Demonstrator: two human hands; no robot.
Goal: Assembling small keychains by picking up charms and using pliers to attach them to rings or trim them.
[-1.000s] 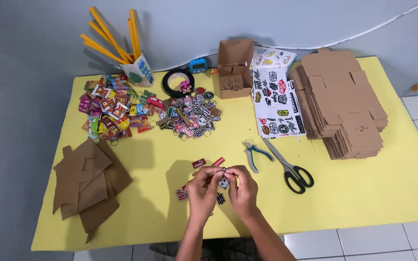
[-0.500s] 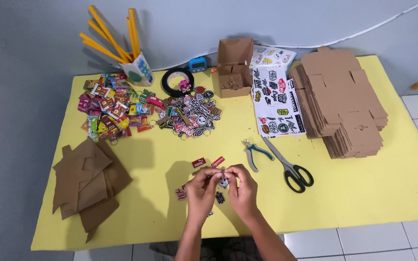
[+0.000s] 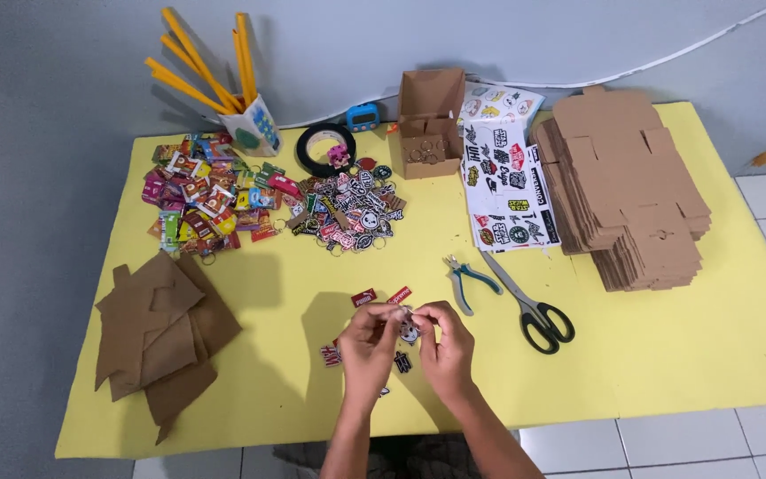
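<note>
Head view, and almost nothing has moved over the last second: both hands stay close together above the near middle of the yellow tabletop [image 3: 667, 372], working the same tiny piece. The left hand [image 3: 367, 341] and the right hand [image 3: 447, 341] each pinch one side of a small round black-and-white keychain charm [image 3: 409, 333]. It sits between the fingertips, lifted just off the table. The fingers have only shuffled slightly, so this looks like slow, fiddly fastening work not yet finished.

Around the hands lie a few more small flat charms, among them two red rectangular tags [image 3: 381, 296] just beyond the knuckles and a dark one [image 3: 402, 361] beneath the wrists.

To the right, near the hands, rest small teal-handled metal pliers [image 3: 466, 282] and long black-handled steel scissors [image 3: 534, 310]. Farther right sits a tall stack of flat brown cardboard box blanks [image 3: 631, 195], matte and notched at the edges. Beside it lie glossy white sticker sheets [image 3: 507, 186].

At the far middle stands an open brown cardboard box [image 3: 429, 120], with a heap of mixed charms on metal rings [image 3: 347, 213] to its left. Still farther left is a bright pile of colourful wrapped pieces [image 3: 197, 195]. On the near left lie loose brown cardboard pieces [image 3: 157, 333].
</note>
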